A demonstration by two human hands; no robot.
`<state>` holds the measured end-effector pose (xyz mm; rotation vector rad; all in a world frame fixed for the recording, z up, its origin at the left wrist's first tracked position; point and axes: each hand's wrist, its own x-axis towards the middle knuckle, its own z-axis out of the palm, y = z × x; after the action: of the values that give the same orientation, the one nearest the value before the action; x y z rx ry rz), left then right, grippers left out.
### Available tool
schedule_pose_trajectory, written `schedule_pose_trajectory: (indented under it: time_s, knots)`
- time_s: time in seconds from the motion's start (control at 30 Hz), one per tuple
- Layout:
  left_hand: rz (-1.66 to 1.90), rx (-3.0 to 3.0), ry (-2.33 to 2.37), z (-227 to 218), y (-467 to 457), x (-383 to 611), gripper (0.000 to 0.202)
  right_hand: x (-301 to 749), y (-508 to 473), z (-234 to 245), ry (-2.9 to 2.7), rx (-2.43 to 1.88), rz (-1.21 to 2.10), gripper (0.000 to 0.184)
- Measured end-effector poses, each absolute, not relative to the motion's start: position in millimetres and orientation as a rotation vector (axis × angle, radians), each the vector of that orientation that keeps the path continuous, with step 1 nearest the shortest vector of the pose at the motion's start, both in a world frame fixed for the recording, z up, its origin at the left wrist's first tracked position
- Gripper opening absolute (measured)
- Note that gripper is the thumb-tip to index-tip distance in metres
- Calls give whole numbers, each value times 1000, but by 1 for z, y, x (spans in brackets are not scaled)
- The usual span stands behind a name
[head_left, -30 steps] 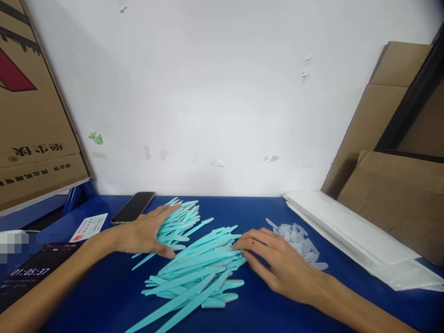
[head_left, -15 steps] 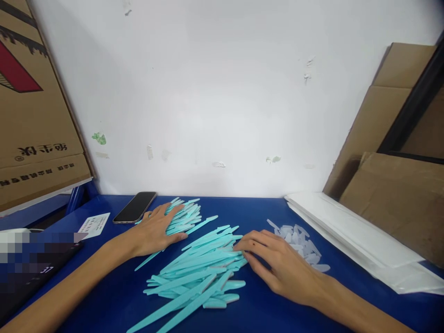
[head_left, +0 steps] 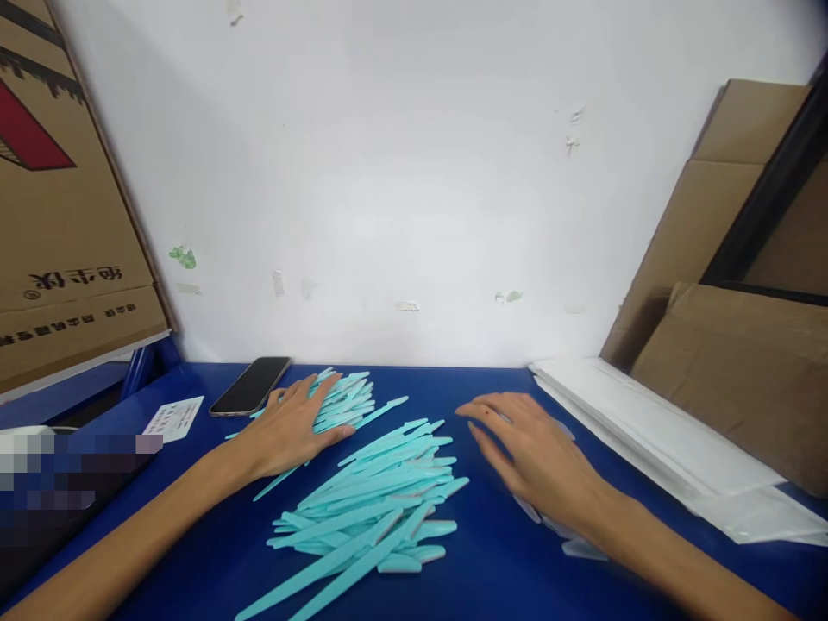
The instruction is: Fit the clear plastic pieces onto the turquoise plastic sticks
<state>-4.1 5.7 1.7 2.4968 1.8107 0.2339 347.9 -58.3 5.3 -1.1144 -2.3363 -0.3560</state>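
Observation:
My left hand (head_left: 294, 429) lies flat with fingers spread over the far pile of teal eyebrow razors (head_left: 346, 405). Closer to me is a larger heap of the same razors (head_left: 368, 509), loosely stacked with their handles mostly pointing down and left. My right hand (head_left: 521, 448) is to the right of this heap, fingers stretched out and palm down over small translucent plastic covers (head_left: 527, 509). Most of the covers are hidden under the hand; a few edges show around it.
A phone (head_left: 252, 385) and a printed card (head_left: 173, 419) lie on the blue table (head_left: 479, 586) at left, near a dark, partly blurred device (head_left: 39, 535). White flat packaging (head_left: 653, 440) lies at right, beside cardboard (head_left: 737, 371). A large carton (head_left: 71, 216) stands at left.
My right hand has left the edge of the near razor heap and moved right, onto the translucent covers, which have shifted towards me. My left hand has hardly moved.

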Motion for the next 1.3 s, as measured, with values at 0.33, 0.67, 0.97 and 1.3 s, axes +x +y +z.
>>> schedule_pose_trajectory:
  time_s: [0.33,0.67,0.97,1.3]
  knots:
    - [480,2752,1656,-4,7,5,69,390,-26,-18,-2394,-1586,-589,29]
    - [541,2923,1393,1,-5,18,37,386,-24,-19,-2470,-1483,-539,25]
    - [512,2879,1222,1,-18,32,25,369,-33,-12,-2516,-1316,-472,36]
    - [473,2929,1206,-3,-18,39,20,376,-29,-23,-2392,-1258,-373,29]
